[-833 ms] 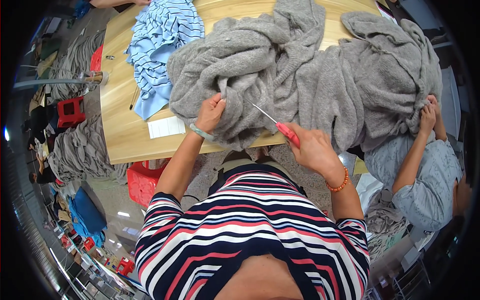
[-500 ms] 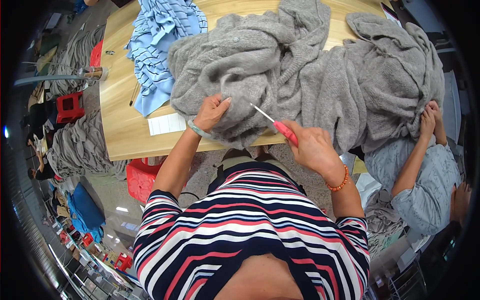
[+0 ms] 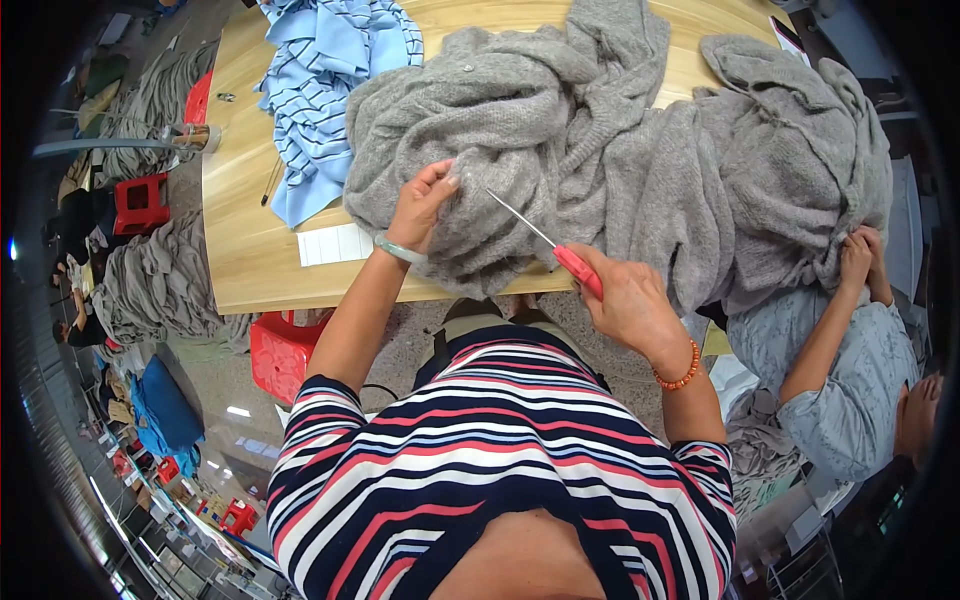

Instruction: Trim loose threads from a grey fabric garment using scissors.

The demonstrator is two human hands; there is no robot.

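Note:
A heap of fuzzy grey knitwear (image 3: 480, 110) lies over the table's near side, bunched in folds. At its left part, my left hand (image 3: 422, 205) pinches a bit of the grey knit between thumb and fingers. My right hand (image 3: 632, 305) is closed round the red handle of a tool with a thin, straight metal shaft (image 3: 522, 218). The shaft slants up and left, with its end over the knit, a short way right of my left fingertips. Its tip is too small to make out.
Striped light-blue fabric (image 3: 320, 110) and a white paper strip (image 3: 335, 245) lie at the left of the wooden table (image 3: 240, 200). A co-worker's hands (image 3: 862, 262) hold the knit's right end. A red stool (image 3: 283, 352) stands below the table's edge.
My left hand has risen slightly and its fingers have lifted off the knit's surface. The tool's end has moved a little left and up. The knit folds between my hands have shifted.

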